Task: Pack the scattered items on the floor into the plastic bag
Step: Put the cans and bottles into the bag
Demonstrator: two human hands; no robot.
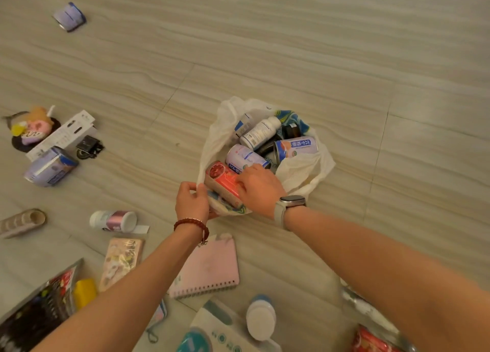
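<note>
A white plastic bag (pixel 305 171) lies open on the floor, holding cans, a white bottle (pixel 261 133) and a dark jar. My left hand (pixel 191 200) pinches the bag's near rim. My right hand (pixel 258 186), with a watch on the wrist, rests on a red and white can (pixel 222 183) at the bag's mouth, fingers around its end. Scattered items lie around: a pink spiral notebook (pixel 212 267), a pink-labelled bottle (pixel 114 220), a purple can (pixel 49 167).
Further left are a white box (pixel 63 134), a black charger (pixel 88 146), a plush toy (pixel 31 127) and a far purple can (pixel 69 16). Near me lie a white bottle (pixel 261 318), a yellow block (pixel 84 292), a snack bag (pixel 39 306) and a red packet (pixel 371 341).
</note>
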